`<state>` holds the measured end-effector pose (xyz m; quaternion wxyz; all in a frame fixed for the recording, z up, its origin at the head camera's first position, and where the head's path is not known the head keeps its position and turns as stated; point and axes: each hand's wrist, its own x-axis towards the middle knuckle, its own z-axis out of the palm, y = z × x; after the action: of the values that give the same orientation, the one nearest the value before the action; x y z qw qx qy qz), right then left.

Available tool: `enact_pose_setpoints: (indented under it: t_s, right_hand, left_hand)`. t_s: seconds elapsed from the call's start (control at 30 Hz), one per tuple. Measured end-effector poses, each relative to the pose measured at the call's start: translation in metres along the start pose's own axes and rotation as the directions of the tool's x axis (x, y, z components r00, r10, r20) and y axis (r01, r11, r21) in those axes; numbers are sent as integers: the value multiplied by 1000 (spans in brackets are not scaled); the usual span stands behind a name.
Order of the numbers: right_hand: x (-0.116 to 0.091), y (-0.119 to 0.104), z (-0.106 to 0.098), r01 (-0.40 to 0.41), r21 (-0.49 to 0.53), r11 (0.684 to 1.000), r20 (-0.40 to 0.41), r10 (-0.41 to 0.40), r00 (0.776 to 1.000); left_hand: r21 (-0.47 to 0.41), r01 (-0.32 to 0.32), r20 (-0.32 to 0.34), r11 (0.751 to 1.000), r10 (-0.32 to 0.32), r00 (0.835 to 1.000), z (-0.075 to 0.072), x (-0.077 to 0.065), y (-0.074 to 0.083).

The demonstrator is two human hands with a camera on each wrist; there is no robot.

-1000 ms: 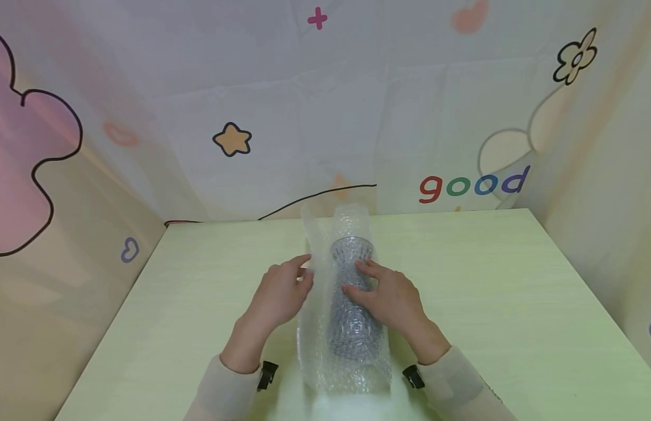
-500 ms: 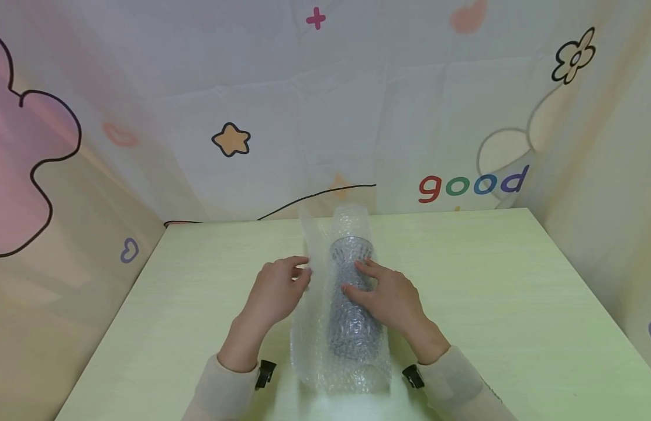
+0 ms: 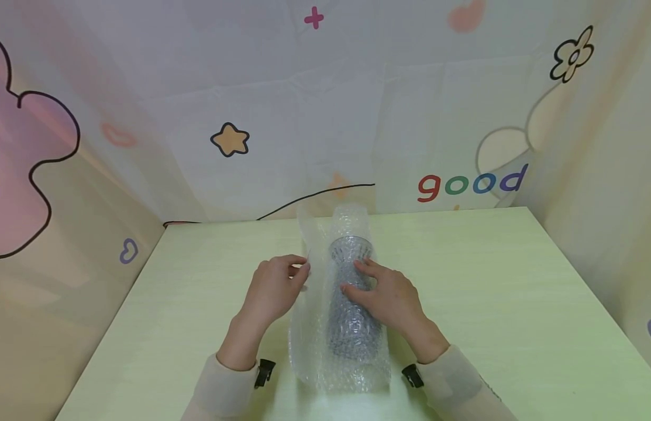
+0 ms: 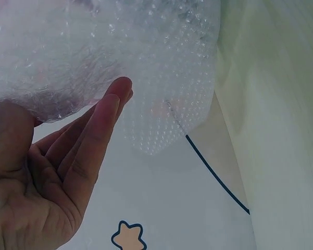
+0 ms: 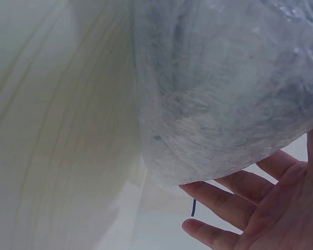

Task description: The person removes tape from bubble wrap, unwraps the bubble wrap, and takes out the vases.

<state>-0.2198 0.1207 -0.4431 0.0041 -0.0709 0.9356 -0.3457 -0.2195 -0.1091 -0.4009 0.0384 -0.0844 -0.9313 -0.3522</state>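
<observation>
our left hand (image 3: pixel 272 289) pinches the bubble wrap (image 3: pixel 310 339) at its edge. our right hand (image 3: pixel 392 297), fingers spread, presses the wrapped cylinder (image 3: pixel 353 336).

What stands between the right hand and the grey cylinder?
Only bubble wrap: it covers the grey cylinder, and the right hand rests on its outside. I see nothing else between them.
</observation>
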Motion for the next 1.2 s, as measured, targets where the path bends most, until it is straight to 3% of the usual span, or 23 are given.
enact_pose_setpoints:
  t_s: [1.2]
  right_hand:
    - [1,1,1,-7,6,1000,2,7,1000]
  left_hand:
    - [-52,67,-12,996,-68,998,-8,1,-11]
